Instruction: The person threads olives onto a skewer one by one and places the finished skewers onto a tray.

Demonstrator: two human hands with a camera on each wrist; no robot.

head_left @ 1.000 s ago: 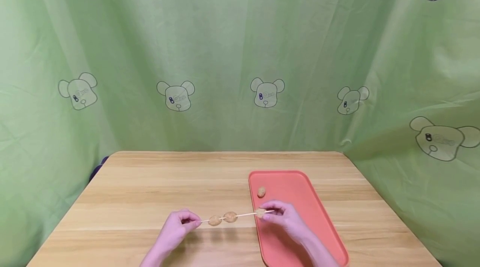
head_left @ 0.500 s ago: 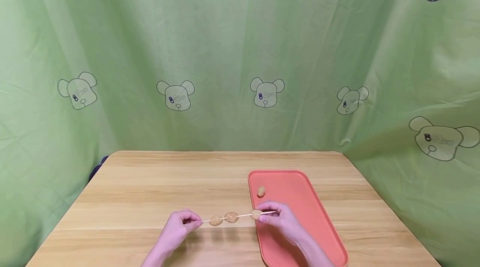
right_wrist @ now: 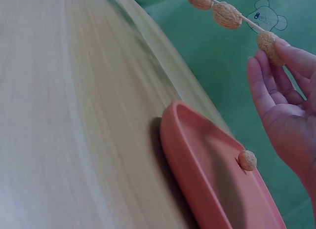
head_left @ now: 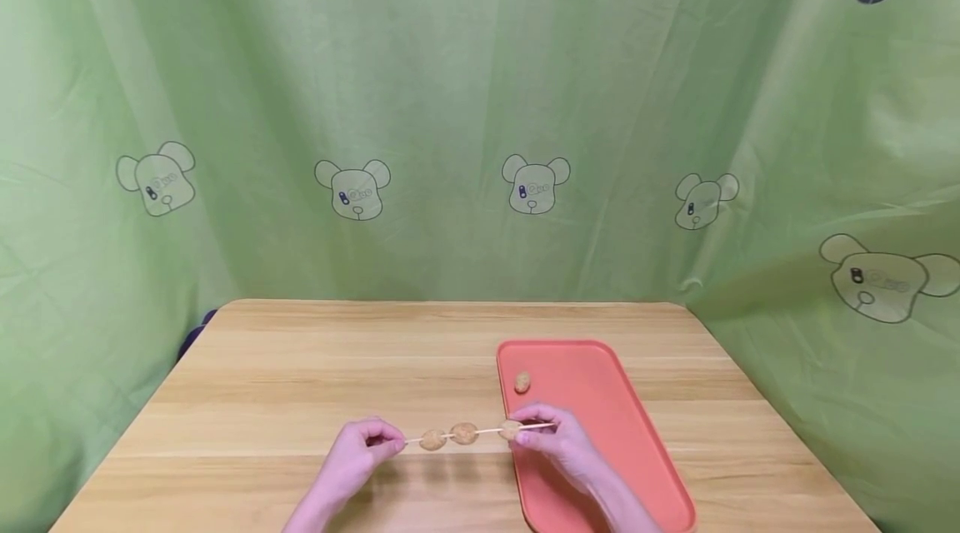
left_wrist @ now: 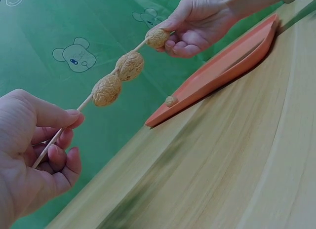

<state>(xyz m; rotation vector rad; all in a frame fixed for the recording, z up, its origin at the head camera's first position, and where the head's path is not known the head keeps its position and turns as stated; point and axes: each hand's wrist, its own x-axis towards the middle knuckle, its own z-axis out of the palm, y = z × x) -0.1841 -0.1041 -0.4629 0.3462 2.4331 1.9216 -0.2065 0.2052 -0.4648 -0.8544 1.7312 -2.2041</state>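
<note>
A thin wooden skewer [head_left: 489,431] runs nearly level above the table, between both hands. My left hand [head_left: 356,456] pinches it near its left end, thumb against fingertips; the skewer's tail crosses the palm in the left wrist view. Two wrinkled tan balls, one nearer the left hand [left_wrist: 106,90] and one beside it [left_wrist: 130,65], are threaded close together mid-skewer. A third wrinkled ball [right_wrist: 269,47] sits further right on it, pinched by the thumb and fingers of my right hand [head_left: 564,443]. The skewer's tip sticks out past this ball, among the right fingers.
A pink-red rectangular tray [head_left: 600,408] lies on the right of the wooden table [head_left: 300,366], under the right hand. One more wrinkled ball [head_left: 522,382] rests in it near the far left corner. A green printed curtain [head_left: 450,250] hangs behind the table.
The right hand's ball has slid slightly left along the skewer, toward the other two, with more of the tip showing beyond it. The left hand has hardly moved.
</note>
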